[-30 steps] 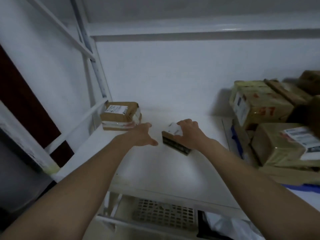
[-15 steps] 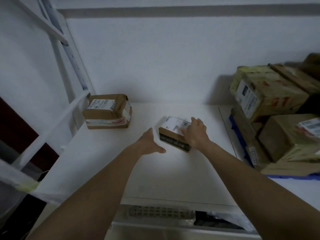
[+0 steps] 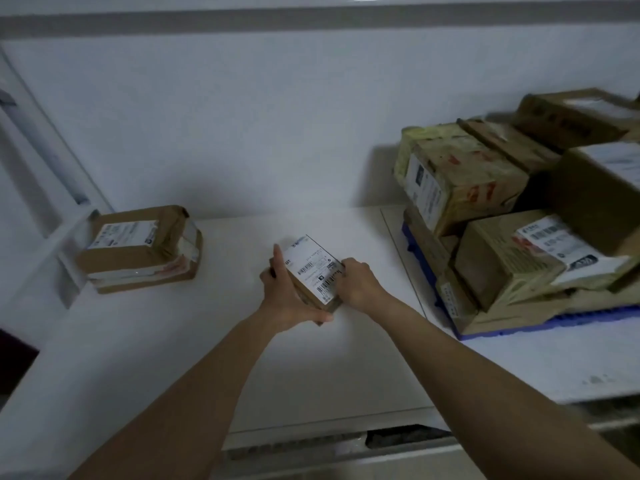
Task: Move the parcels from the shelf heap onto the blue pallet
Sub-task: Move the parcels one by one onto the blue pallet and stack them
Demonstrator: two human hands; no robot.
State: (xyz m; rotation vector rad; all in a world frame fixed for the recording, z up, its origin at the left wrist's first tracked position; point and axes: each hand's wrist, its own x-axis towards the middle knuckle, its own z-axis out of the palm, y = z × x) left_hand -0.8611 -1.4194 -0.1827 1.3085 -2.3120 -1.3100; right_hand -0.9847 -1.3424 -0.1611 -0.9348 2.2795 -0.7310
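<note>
Two bare forearms reach in from the near edge of a white shelf (image 3: pixel 346 375) toward its middle, where both hands meet on one small parcel (image 3: pixel 313 270), a flat brown box with a white barcode label facing up. The left hand (image 3: pixel 287 299) cups the box's left and near sides, thumb along the near corner and a finger lying straight up the left edge; the right hand (image 3: pixel 358 284) curls over the right edge. So each grip is clamped on the same box, which looks tilted or just raised off the shelf (contact underneath cannot be seen). The step in hand appears to be lifting this box to carry it right. To do that well, keep the palms pressing inward on opposite sides, hold the box level, and clear the shelf surface before swinging across. Farther back at the shelf's left edge, against the frame, sits a second taped parcel (image 3: pixel 142 249), well apart from the hands and probably next. Along the right side lies the blue pallet (image 3: pixel 571 322), only its rim showing beneath a tall stack of brown boxes (image 3: pixel 491 216). The stack leans and crowds the pallet, so a safe landing spot likely means a flat top surface, set down gently so nothing slides toward the shelf's near edge.
</note>
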